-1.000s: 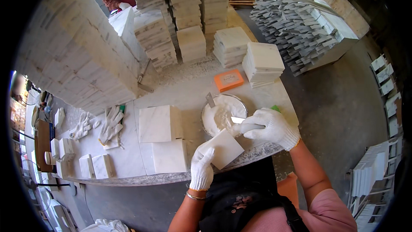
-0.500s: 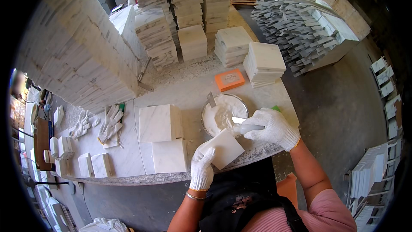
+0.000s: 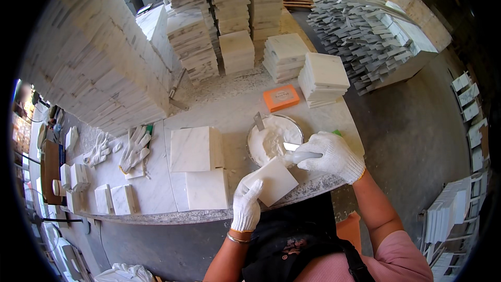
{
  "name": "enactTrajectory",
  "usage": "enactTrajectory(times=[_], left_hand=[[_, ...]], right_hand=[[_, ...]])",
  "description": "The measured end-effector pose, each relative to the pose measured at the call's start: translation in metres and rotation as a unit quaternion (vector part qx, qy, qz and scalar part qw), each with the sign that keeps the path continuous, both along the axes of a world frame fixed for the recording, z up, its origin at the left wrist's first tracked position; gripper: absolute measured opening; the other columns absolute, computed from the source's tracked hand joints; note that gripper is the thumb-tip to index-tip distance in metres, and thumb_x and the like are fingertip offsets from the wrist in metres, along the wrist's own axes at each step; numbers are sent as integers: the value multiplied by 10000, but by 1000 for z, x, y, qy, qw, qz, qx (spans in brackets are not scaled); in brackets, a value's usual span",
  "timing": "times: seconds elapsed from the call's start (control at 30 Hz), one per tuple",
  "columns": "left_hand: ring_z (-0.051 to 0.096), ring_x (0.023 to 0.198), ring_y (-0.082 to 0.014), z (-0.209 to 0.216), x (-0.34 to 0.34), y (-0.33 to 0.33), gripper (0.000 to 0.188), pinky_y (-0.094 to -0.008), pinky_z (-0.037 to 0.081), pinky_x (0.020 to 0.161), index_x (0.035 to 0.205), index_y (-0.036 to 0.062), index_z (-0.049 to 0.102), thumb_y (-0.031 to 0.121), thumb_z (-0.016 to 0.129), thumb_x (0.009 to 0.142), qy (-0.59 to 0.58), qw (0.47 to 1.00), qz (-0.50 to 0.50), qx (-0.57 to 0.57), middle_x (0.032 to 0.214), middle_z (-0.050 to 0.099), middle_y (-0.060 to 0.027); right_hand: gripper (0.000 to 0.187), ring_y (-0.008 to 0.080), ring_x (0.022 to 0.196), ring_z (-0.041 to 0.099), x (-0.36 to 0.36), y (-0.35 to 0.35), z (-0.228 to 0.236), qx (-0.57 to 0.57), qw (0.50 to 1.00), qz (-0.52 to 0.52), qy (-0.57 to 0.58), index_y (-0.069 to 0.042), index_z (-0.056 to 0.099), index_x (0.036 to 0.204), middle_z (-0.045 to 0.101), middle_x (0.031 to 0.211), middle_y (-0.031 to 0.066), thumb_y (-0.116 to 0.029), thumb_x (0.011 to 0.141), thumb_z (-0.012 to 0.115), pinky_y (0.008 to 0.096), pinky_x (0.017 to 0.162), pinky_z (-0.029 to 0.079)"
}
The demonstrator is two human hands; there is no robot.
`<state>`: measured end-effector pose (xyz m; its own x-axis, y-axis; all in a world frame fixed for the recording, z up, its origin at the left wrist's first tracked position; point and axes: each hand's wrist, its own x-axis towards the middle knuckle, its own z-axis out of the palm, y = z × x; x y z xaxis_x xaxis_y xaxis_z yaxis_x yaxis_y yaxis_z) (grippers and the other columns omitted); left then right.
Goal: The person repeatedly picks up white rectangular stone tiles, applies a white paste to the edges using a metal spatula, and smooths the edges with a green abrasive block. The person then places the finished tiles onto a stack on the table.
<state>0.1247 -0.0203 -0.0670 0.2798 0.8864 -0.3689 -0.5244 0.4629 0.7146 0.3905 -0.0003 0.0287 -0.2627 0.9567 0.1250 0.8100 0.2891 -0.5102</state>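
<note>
Tile (image 3: 279,181), white and square, sits in our left grip (image 3: 246,203), which clasps its left side with the thumb on top. Our right grip (image 3: 331,155) is wrapped around a scraper (image 3: 307,155) by its grey handle. The blade points left from our right grip, over the bowl (image 3: 302,131) of white paste (image 3: 267,140). We can't tell if the blade touches the paste.

We seem to be at the step of working the paste with the scraper, with the tile held close by. We think the next move calls for a firm left grip and a flat, steady blade.

Ahead of our right grip and a bit left, past the bowl, an orange box (image 3: 281,97) has printing on top. Low down, between our grips, the black apron (image 3: 276,235) has a small picture and a tiny round mark. We see no writing on the tile.
</note>
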Motion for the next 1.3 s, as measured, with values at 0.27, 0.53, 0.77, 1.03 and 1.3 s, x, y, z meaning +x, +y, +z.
enactTrajectory(times=[0.27, 0.53, 0.77, 1.03, 1.3], left_hand=[[638, 1124, -192, 0, 1, 0, 398, -338, 472, 1028, 1277, -36, 623, 148, 728, 940, -2, 1000, 5, 5, 1219, 698, -108], [637, 1122, -189, 1, -1, 0, 403, -333, 471, 1022, 1274, -40, 628, 145, 736, 933, -6, 1000, 2, 1, 1214, 701, -105], [635, 1117, -180, -2, 2, 1, 390, -321, 466, 1020, 1263, -39, 643, 131, 742, 926, -10, 1000, 0, 4, 1209, 707, -99], [655, 1122, -198, -3, -4, -2, 410, -340, 485, 1019, 1299, -49, 618, 132, 721, 946, -4, 1000, -14, 12, 1239, 706, -120], [657, 1111, -182, -7, -5, 2, 402, -321, 487, 1003, 1309, -42, 620, 112, 714, 950, -13, 999, -31, 5, 1232, 709, -98]], right_hand=[[260, 261, 788, 634, -1, 1, 0, -6, 1000, -8, -14, -210, 793, 1002, 666, 804, 40, -300, 759, 794, 399, 729, 507], [250, 267, 793, 647, -5, 1, 8, -13, 1000, -13, 17, -214, 803, 1009, 697, 841, 46, -264, 764, 791, 378, 743, 527], [293, 179, 840, 668, 13, 1, 10, -91, 954, -158, 240, -61, 755, 1118, 734, 942, 57, -191, 857, 786, 345, 786, 526], [353, 223, 918, 663, 37, 38, -12, -28, 954, -229, 189, -32, 723, 1140, 727, 1040, 98, -211, 843, 793, 342, 843, 507], [322, 199, 884, 674, 53, 69, -72, -76, 958, -218, 172, -66, 711, 1116, 718, 916, 76, -137, 808, 773, 342, 829, 530]])
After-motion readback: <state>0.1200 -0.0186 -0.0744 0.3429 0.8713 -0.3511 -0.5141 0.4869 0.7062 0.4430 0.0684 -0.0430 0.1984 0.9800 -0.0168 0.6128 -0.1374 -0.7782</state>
